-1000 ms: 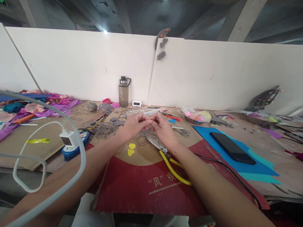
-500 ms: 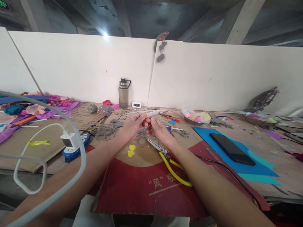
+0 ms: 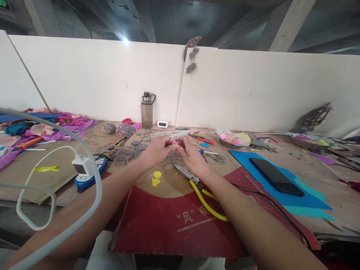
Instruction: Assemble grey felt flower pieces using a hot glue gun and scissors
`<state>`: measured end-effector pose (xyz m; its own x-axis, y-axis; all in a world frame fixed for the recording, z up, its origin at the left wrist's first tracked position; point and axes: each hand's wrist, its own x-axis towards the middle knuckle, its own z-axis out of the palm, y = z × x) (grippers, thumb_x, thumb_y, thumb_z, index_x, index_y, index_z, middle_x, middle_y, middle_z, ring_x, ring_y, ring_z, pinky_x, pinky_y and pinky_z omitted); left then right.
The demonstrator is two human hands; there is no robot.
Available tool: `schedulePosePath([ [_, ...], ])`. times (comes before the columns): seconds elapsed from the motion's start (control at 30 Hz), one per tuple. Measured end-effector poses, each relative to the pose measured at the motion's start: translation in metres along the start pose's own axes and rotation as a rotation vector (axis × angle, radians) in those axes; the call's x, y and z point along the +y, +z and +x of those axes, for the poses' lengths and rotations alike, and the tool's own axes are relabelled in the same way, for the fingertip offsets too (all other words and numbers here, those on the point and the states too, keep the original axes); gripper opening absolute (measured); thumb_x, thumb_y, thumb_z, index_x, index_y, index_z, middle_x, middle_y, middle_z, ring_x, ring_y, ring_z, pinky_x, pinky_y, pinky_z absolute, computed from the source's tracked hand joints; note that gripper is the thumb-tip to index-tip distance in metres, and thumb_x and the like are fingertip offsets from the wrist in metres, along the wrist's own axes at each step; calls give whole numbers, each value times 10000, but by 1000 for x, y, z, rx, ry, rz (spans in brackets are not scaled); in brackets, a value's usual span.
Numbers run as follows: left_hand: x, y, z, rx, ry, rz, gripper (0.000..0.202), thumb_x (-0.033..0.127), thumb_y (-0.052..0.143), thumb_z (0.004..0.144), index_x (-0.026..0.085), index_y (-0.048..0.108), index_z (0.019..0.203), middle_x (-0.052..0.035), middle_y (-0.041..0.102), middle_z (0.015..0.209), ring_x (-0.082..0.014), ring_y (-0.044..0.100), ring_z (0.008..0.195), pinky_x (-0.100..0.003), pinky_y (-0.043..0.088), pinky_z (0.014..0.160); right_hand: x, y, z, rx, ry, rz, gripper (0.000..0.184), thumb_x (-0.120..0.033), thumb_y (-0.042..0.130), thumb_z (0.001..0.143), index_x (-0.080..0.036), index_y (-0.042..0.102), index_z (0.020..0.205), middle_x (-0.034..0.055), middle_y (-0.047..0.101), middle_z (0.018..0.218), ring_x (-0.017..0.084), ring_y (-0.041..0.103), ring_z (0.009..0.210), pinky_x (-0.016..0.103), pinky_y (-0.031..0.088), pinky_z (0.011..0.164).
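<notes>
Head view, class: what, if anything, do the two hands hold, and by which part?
It cannot be told: the left hand and right hand are close together, hiding anything pinched between them.

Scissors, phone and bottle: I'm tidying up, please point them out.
Scissors (image 3: 193,178), head view: metal near the pivot.
Phone (image 3: 276,176), head view: middle of the dark face.
Bottle (image 3: 146,114), head view: middle of the body.

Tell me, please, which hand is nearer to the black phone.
Right. The right hand is to the left of the phone, apart from it; the left hand is farther left, beyond the right hand.
</notes>
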<state>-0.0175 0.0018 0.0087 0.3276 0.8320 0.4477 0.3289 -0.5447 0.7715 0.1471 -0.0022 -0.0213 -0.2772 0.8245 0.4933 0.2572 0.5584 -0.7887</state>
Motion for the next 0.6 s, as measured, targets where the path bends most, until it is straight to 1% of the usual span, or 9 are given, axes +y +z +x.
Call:
schedulePosePath([
  [0.03,0,-1,0,-44,-5,-50,228,332,661,757,174,576,617,20,536,558,-108,444,547,-246,353,557,-1,0,0,-25,10,37,265,-485,496,895,-229,494,964,2,543,786,148,472,653,300,409,627],
  [0.07,-1,-1,1,-95,-16,-153,269,367,658,766,174,556,610,17,528,556,-112,460,548,-253,374,566,-2,1,0,-62,29,102,274,-499,492,893,-232,488,953,5,556,799,146,483,657,298,420,626],
  [0.13,-1,0,1,-199,-42,-444,339,457,635,789,172,540,633,6,519,569,-133,516,565,-286,433,598,-4,2,1,-126,73,275,303,-541,471,892,-240,475,926,4,568,817,141,505,667,294,444,626],
  [0.17,-1,1,1,-225,-54,-577,357,490,625,795,169,548,659,2,517,576,-145,541,577,-307,458,613,-5,2,1,-140,90,352,321,-562,470,885,-243,474,920,1,566,824,138,513,674,292,454,626],
  [0.2,-1,3,2,-222,-63,-676,364,506,627,794,164,563,684,-1,518,583,-152,555,585,-321,475,625,-5,2,2,-140,100,407,336,-578,479,875,-245,479,922,-2,560,832,135,517,680,289,459,625],
  [0.23,-1,4,2,-192,-70,-733,363,505,641,787,157,581,706,-4,525,592,-149,557,587,-323,482,629,-4,1,2,-131,105,438,348,-588,492,865,-246,486,929,-6,552,837,132,517,682,284,461,622],
  [0.37,-2,8,3,-48,-79,-732,331,446,716,742,131,622,703,-15,564,623,-107,522,572,-277,471,609,-3,0,3,-117,116,415,382,-612,504,849,-238,497,926,-4,540,867,119,511,668,272,456,607],
  [0.47,-4,8,3,-47,-55,-664,302,425,694,764,135,632,708,-7,564,626,-109,528,577,-275,468,610,-5,0,3,-107,108,378,384,-617,481,859,-236,485,910,0,539,884,118,513,669,272,452,604],
  [0.6,-3,6,1,-13,-19,-483,265,392,685,765,142,638,688,-5,583,632,-104,523,605,-249,444,622,-6,0,2,-95,96,317,390,-629,448,868,-241,469,899,0,545,861,129,510,671,280,448,606],
])
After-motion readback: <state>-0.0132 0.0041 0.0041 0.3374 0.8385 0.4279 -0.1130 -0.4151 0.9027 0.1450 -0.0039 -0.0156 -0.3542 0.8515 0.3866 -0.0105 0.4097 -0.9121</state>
